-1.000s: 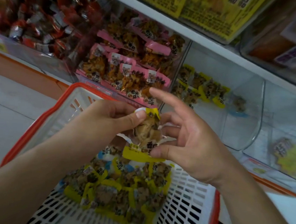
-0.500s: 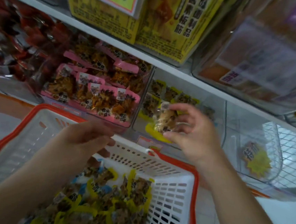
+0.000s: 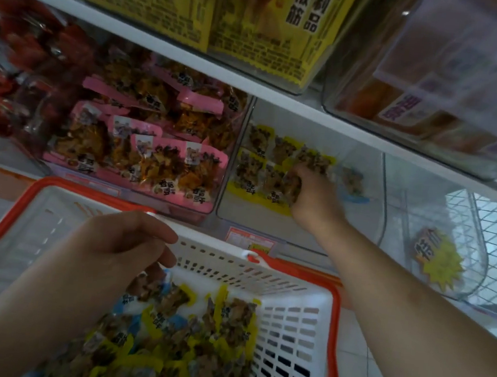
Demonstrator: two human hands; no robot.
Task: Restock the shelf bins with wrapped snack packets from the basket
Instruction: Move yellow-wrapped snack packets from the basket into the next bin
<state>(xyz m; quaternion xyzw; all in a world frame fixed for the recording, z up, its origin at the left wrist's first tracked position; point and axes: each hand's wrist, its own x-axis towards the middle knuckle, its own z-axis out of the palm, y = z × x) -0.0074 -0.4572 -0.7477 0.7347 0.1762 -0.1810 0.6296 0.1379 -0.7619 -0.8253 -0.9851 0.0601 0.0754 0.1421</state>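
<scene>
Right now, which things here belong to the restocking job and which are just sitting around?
Job:
right hand holding a yellow packet
clear bin of yellow packets
basket
left hand above the basket

Sitting around:
pink packets
red packets
yellow boxes

dim, flat light | soft motion blur | wide-angle edge bending | source perhaps overhead

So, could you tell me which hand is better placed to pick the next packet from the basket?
The left hand: it hovers over the packets in the basket, fingers loosely curled and holding nothing. The right hand is inside the clear bin, setting down a yellow packet.
</scene>
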